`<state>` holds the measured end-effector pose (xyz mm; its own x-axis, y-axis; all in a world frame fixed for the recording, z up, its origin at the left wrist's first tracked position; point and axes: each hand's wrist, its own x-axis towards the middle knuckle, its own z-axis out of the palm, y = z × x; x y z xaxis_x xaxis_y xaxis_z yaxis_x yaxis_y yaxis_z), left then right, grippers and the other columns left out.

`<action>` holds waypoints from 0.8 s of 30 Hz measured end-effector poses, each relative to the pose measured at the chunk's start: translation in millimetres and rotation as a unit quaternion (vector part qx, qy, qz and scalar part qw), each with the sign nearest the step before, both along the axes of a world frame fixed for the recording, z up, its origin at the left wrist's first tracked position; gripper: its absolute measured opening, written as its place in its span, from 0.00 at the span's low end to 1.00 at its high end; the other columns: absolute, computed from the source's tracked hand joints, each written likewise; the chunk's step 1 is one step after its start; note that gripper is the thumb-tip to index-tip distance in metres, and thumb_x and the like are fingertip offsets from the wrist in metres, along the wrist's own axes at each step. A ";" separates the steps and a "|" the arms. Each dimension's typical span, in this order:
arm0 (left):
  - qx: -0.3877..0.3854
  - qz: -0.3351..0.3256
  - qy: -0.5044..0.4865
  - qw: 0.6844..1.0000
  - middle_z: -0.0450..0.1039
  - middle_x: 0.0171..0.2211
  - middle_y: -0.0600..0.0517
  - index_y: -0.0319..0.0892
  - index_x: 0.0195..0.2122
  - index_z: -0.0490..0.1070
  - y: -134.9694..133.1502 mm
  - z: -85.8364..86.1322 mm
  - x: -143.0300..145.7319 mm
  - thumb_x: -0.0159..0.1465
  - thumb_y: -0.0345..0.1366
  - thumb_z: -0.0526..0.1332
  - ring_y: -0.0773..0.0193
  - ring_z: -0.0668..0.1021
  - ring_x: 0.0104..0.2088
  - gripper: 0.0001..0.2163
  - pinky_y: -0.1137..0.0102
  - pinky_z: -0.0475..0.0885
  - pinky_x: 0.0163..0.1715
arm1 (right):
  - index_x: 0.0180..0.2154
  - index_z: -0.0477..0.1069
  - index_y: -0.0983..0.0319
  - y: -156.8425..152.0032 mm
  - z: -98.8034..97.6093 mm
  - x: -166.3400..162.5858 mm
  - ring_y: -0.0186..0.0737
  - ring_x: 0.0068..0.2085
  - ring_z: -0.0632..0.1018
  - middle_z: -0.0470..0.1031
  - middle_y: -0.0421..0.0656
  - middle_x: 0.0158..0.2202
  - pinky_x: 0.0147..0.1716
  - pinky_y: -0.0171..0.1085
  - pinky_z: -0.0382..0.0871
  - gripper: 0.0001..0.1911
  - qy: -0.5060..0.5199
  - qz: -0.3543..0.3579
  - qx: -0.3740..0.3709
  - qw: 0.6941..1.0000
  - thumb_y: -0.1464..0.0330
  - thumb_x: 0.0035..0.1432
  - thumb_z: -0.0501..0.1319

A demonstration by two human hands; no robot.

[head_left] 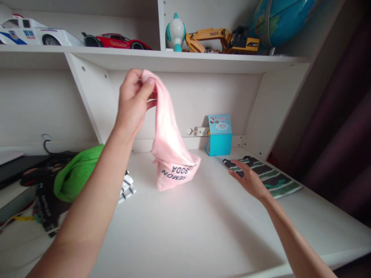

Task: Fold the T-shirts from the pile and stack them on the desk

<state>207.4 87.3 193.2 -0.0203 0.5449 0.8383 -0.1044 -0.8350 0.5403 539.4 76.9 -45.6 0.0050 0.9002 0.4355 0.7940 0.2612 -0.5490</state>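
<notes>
My left hand (133, 101) is raised above the white desk (208, 231) and pinches the top of a pink garment (171, 146) with dark lettering. The garment hangs down and its lower end touches the desk. My right hand (249, 179) is low at the right, fingers stretched out flat, resting on or just over a folded striped dark-and-green garment (272, 178).
A green cloth (77, 175) and other clothes lie in a heap at the left. A small blue box (219, 135) stands at the back wall by a white socket strip (199, 131). The shelf above holds toy cars (116, 40), a yellow excavator (223, 38) and a globe (281, 19).
</notes>
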 end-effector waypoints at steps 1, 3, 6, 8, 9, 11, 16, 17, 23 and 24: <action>-0.008 -0.005 0.023 1.000 0.65 0.26 0.57 0.44 0.28 0.58 -2.0 -0.2 11.6 0.60 0.28 0.56 0.70 0.72 0.25 0.07 0.72 0.68 0.27 | 0.58 0.56 0.56 -6.3 17.6 -17.1 0.51 0.57 0.65 0.62 0.49 0.58 0.51 0.49 0.63 0.29 0.051 0.059 0.001 0.997 0.53 0.56 0.54; -0.018 0.017 0.058 0.998 0.66 0.26 0.57 0.43 0.27 0.59 -1.6 -7.4 29.2 0.59 0.29 0.58 0.69 0.73 0.28 0.07 0.73 0.68 0.28 | 0.61 0.47 0.53 -20.3 47.2 -49.6 0.48 0.58 0.63 0.54 0.47 0.62 0.51 0.47 0.63 0.36 0.124 0.207 -0.006 0.971 0.55 0.54 0.58; -0.004 0.065 0.097 0.993 0.65 0.26 0.56 0.42 0.26 0.61 7.6 -21.9 39.8 0.58 0.31 0.59 0.68 0.73 0.30 0.07 0.74 0.67 0.28 | 0.62 0.42 0.55 -35.3 70.0 -85.4 0.48 0.56 0.66 0.58 0.50 0.59 0.51 0.47 0.64 0.46 0.130 0.288 -0.005 0.949 0.57 0.48 0.65; 0.008 0.069 0.116 0.991 0.65 0.25 0.56 0.42 0.26 0.62 14.7 -26.6 38.1 0.57 0.30 0.60 0.67 0.73 0.31 0.06 0.74 0.67 0.29 | 0.57 0.54 0.60 -38.2 73.4 -96.0 0.48 0.46 0.72 0.71 0.49 0.47 0.45 0.47 0.67 0.37 0.095 0.212 -0.002 0.973 0.58 0.47 0.65; 0.010 0.065 0.121 0.991 0.65 0.25 0.56 0.42 0.26 0.62 17.3 -27.1 35.8 0.57 0.30 0.60 0.67 0.73 0.32 0.06 0.74 0.67 0.30 | 0.51 0.62 0.61 -38.2 74.0 -97.3 0.46 0.41 0.74 0.74 0.46 0.39 0.41 0.46 0.68 0.29 0.082 0.180 -0.008 0.980 0.58 0.49 0.64; 0.001 0.048 0.125 0.991 0.64 0.25 0.56 0.41 0.26 0.63 18.9 -26.3 30.5 0.57 0.30 0.60 0.66 0.73 0.32 0.05 0.73 0.68 0.31 | 0.38 0.69 0.63 -37.1 77.5 -94.0 0.43 0.34 0.75 0.73 0.43 0.30 0.36 0.43 0.69 0.17 0.089 0.204 -0.040 0.974 0.58 0.51 0.62; -0.087 -0.069 0.210 0.971 0.64 0.22 0.57 0.41 0.28 0.62 -4.2 -43.9 35.8 0.59 0.37 0.59 0.68 0.72 0.26 0.07 0.74 0.65 0.25 | 0.49 0.64 0.56 -34.8 107.1 -82.4 0.41 0.49 0.71 0.67 0.46 0.52 0.47 0.42 0.66 0.18 0.270 0.342 -0.007 0.900 0.61 0.57 0.57; -0.099 -0.108 0.239 0.960 0.64 0.22 0.57 0.41 0.29 0.62 -12.0 -52.6 40.8 0.60 0.38 0.58 0.69 0.71 0.24 0.07 0.75 0.65 0.24 | 0.53 0.61 0.53 -33.5 113.3 -82.5 0.41 0.53 0.68 0.61 0.44 0.57 0.50 0.42 0.64 0.21 0.283 0.350 0.011 0.893 0.62 0.57 0.58; -0.113 -0.244 0.308 0.912 0.63 0.25 0.56 0.40 0.29 0.64 -43.8 -92.1 60.1 0.59 0.38 0.60 0.71 0.68 0.26 0.07 0.76 0.63 0.26 | 0.49 0.68 0.58 -23.9 121.6 -84.9 0.44 0.49 0.72 0.71 0.45 0.48 0.45 0.40 0.68 0.22 0.193 0.497 -0.103 0.840 0.64 0.51 0.65; -0.121 -0.252 0.304 0.911 0.64 0.25 0.56 0.40 0.29 0.65 -44.4 -93.2 59.1 0.59 0.38 0.60 0.71 0.68 0.27 0.08 0.76 0.63 0.26 | 0.46 0.70 0.60 -23.5 119.1 -84.3 0.42 0.45 0.74 0.74 0.44 0.43 0.44 0.40 0.68 0.18 0.176 0.512 -0.124 0.832 0.65 0.52 0.64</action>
